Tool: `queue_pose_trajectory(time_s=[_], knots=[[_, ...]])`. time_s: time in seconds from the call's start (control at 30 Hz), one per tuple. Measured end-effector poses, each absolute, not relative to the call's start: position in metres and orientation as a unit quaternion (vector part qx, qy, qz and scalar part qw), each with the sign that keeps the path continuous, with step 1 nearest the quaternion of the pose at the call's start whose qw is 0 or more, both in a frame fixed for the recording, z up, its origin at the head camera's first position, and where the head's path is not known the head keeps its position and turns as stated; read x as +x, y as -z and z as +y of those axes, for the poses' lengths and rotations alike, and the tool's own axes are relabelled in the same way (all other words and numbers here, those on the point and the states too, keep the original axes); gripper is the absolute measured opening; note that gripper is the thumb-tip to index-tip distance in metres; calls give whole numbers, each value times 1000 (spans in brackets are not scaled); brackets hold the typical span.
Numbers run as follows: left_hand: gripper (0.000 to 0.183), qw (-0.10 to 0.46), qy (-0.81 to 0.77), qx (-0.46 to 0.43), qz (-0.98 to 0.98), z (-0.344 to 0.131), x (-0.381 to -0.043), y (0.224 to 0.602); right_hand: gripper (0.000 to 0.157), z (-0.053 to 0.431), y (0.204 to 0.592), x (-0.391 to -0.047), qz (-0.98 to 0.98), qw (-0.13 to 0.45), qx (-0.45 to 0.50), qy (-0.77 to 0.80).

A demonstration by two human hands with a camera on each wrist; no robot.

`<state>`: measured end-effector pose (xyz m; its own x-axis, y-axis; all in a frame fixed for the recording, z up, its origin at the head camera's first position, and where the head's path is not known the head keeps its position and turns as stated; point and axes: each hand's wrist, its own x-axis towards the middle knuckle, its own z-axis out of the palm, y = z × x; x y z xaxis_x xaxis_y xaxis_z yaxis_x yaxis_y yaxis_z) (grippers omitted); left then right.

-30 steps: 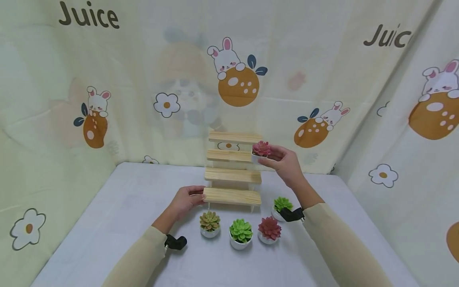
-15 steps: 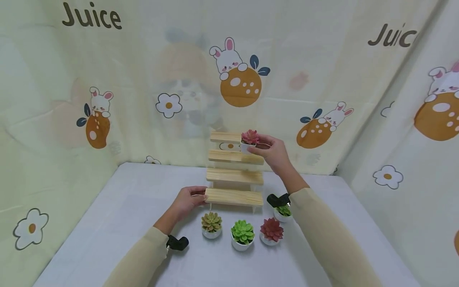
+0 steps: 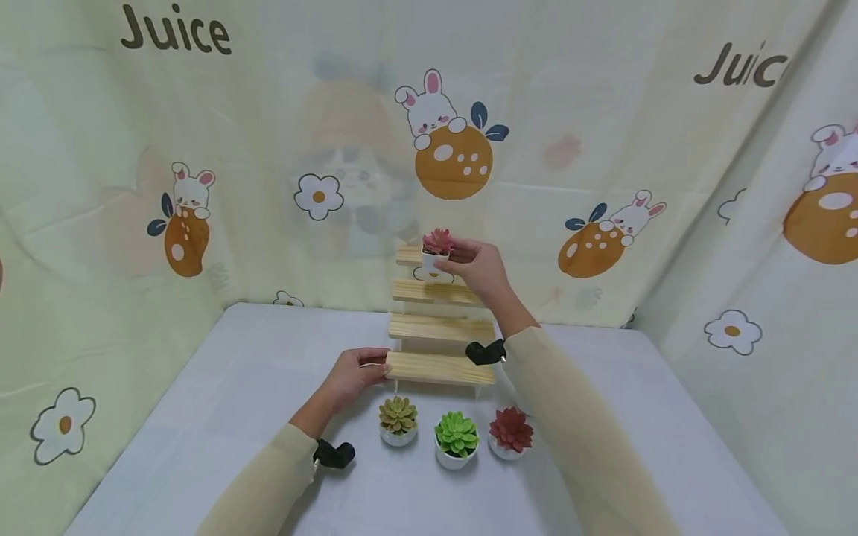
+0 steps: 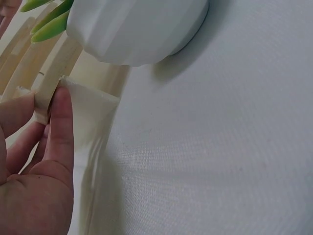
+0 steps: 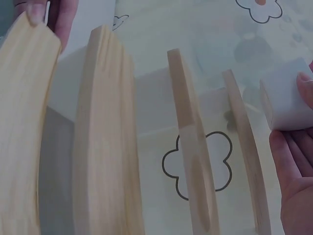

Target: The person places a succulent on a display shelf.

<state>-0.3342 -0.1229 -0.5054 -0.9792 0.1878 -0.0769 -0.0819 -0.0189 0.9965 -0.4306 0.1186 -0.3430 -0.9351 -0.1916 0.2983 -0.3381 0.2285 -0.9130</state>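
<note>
My right hand [image 3: 481,269] grips the white square pot [image 5: 287,95] of a pink succulent [image 3: 438,240], holding it up in front of the top board of a wooden tiered shelf [image 3: 442,327]. In the right wrist view the pot is beside the top board [image 5: 247,147], thumb and fingers around it. My left hand [image 3: 351,377] pinches the left end of the lowest board [image 3: 439,367]; the left wrist view shows thumb [image 4: 18,112] and fingers on either side of that end. No plants stand on the boards.
In front of the shelf, an olive succulent [image 3: 398,417], a bright green succulent [image 3: 456,435] and a dark red succulent [image 3: 511,430] stand in white pots on the white table [image 3: 255,387]. My right sleeve [image 3: 576,417] mostly hides another pot. A printed curtain [image 3: 268,112] hangs behind.
My right hand has carried the pink succulent leftward and slightly up, from the shelf's right side to the top board. The right sleeve now covers the rear green succulent. My left hand keeps its grip.
</note>
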Motion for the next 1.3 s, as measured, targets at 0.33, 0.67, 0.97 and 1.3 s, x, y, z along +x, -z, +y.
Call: queue_pose_trajectory(time_s=[0.33, 0.67, 0.97, 1.3], knots=[[40, 96, -711, 42, 695, -122, -335, 507, 51, 96, 339, -449, -781, 54, 180, -596], [40, 93, -708, 53, 698, -121, -335, 504, 45, 84, 341, -462, -792, 74, 149, -587], [39, 94, -719, 51, 687, -122, -338, 508, 47, 79, 341, -471, -803, 67, 130, -577], [39, 91, -719, 54, 687, -123, -337, 508, 51, 81, 343, -478, -801, 46, 149, -577]])
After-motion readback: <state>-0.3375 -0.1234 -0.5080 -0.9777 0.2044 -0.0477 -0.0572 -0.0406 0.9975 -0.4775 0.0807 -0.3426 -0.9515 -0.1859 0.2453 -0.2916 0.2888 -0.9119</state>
